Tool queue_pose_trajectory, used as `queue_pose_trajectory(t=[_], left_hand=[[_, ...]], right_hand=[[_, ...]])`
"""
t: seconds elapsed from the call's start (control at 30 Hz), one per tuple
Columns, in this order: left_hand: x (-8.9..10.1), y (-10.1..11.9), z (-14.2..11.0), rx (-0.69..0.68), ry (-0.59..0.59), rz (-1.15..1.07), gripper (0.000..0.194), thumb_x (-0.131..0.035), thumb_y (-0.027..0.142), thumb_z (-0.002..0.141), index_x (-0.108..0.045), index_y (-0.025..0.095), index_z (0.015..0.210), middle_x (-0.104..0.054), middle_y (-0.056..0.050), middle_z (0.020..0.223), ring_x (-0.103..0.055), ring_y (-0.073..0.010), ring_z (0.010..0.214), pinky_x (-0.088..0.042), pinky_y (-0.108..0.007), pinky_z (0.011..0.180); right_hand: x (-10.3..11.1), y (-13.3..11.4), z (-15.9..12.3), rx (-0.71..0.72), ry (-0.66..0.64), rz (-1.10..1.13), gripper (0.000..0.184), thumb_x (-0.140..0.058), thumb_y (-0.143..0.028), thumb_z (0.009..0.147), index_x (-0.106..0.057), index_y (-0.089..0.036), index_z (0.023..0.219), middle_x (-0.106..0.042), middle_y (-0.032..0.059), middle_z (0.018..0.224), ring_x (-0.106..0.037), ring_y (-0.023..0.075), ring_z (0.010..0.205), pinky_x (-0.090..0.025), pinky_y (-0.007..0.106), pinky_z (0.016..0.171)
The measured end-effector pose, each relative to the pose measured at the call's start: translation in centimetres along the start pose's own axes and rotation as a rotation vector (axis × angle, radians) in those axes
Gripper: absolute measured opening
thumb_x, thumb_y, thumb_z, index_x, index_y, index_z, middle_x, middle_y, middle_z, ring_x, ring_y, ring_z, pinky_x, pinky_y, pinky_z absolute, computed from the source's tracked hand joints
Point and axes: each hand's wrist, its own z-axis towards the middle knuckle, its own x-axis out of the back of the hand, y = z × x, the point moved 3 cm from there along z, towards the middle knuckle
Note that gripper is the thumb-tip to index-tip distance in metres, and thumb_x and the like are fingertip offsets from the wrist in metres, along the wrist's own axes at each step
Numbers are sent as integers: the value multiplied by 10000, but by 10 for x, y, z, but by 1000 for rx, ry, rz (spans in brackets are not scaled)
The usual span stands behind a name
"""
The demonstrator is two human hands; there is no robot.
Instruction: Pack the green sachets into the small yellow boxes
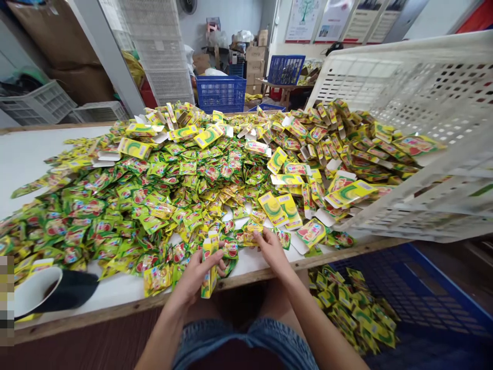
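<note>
My left hand (196, 277) is wrapped round a small yellow-green carton (210, 267), held upright at the table's front edge. My right hand (271, 249) reaches onto the table and pinches a small yellow-green sachet (252, 231) at the near edge of the pile. A big heap of green and yellow sachets (154, 200) covers the white table (23, 159). Flat yellow cartons (273, 208) lie mixed in among them.
A white plastic crate (435, 103) lies tipped on its side at the right, spilling cartons. A blue crate (419, 303) with filled cartons stands on the floor at lower right. A black-and-white cap (50, 293) lies at the table's front left. More crates stand behind.
</note>
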Motion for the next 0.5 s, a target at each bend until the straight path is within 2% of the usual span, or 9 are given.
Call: queue_pose_trajectory(t=[0.1, 0.17, 0.27, 0.4, 0.5], left_hand=[[-5, 4, -5, -34, -75, -158, 543, -630, 421, 738, -553, 111, 1177, -653, -59, 721, -594, -150, 592, -457, -251, 588], [-8, 3, -6, -75, -84, -178, 551, -622, 412, 746, -540, 115, 1204, -646, -64, 736, -589, -147, 595, -457, -251, 585], [-13, -2, -3, -144, -46, -77, 540, -641, 378, 740, -540, 129, 1209, -622, -38, 711, -570, -130, 589, -453, -242, 602], [-18, -6, -1, -189, -87, 84, 476, -629, 362, 759, -565, 135, 1172, -609, -26, 718, -556, -121, 608, -453, -244, 641], [-19, -5, -2, -190, -136, 165, 464, -641, 368, 746, -575, 132, 1140, -609, -35, 748, -556, -137, 646, -462, -247, 624]], right_hand=[[-12, -2, -7, -35, -44, 84, 388, -530, -584, 754, -508, -198, 729, -554, -12, 623, -536, 147, 516, -405, 247, 449], [-19, -5, -13, -81, -88, 208, 400, -507, -596, 765, -511, -196, 752, -559, -11, 630, -536, 143, 510, -403, 247, 449], [-26, -13, -21, -130, -143, 370, 384, -515, -571, 780, -513, -186, 785, -577, -2, 679, -531, 130, 524, -397, 234, 450], [-26, -25, -27, -110, -128, 289, 365, -641, -494, 720, -543, -167, 849, -574, -4, 710, -513, 111, 563, -372, 197, 432], [-24, -28, -28, -139, -141, 269, 387, -650, -503, 701, -555, -154, 838, -554, -15, 665, -482, 97, 525, -352, 189, 414]])
